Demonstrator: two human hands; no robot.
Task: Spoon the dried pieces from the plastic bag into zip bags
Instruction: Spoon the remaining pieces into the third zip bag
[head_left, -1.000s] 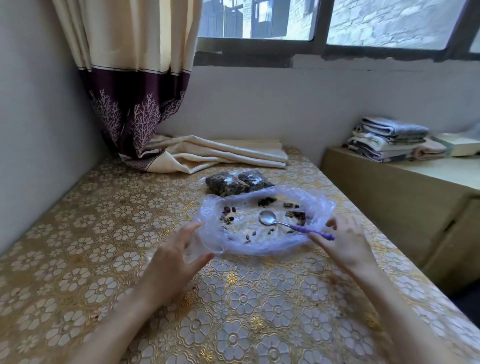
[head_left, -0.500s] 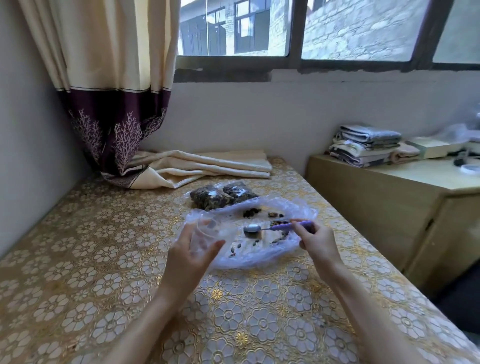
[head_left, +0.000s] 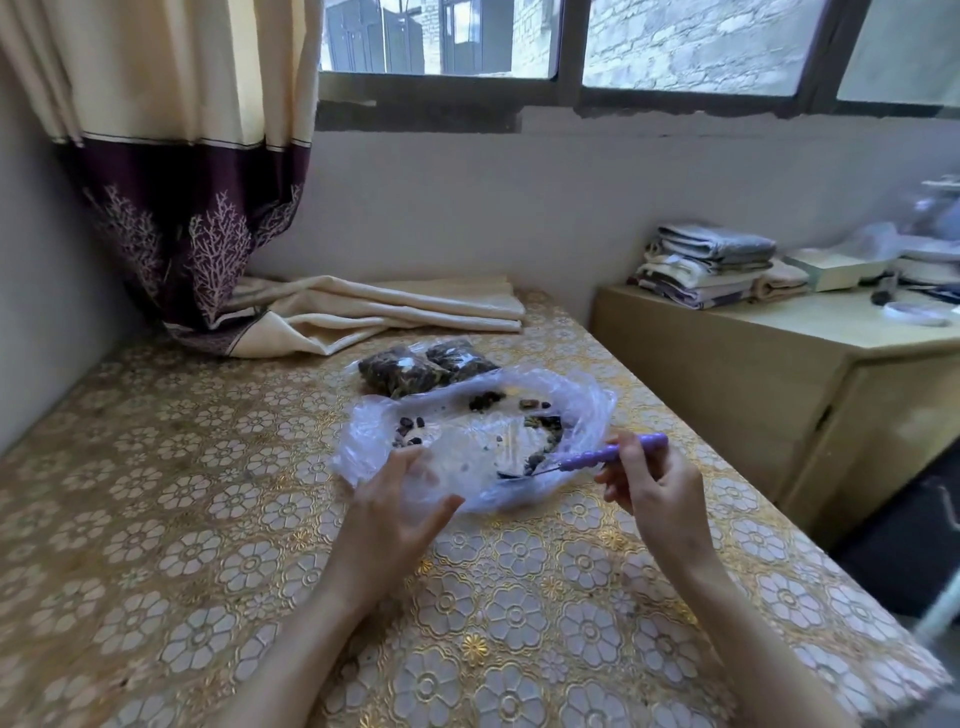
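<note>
A clear plastic bag (head_left: 587, 402) lies spread open on the gold flowered tablecloth, with scattered dark dried pieces (head_left: 543, 423) inside. My right hand (head_left: 657, 486) grips the purple handle of a spoon (head_left: 605, 456); its bowl dips into pieces near the bag's front edge. My left hand (head_left: 389, 512) holds a small clear zip bag (head_left: 457, 465) upright at the plastic bag's near left rim. Two filled zip bags (head_left: 423, 366) of dark pieces lie just behind the plastic bag.
A cream curtain with a purple hem (head_left: 197, 244) drapes onto the table's far left, its folds (head_left: 395, 306) lying along the wall. A wooden cabinet (head_left: 779, 374) stands to the right, carrying folded towels (head_left: 706, 262) and small items.
My right hand picked the spoon up from the bag and now scoops at the bag's front right. My left hand closed on the small zip bag and lifted it.
</note>
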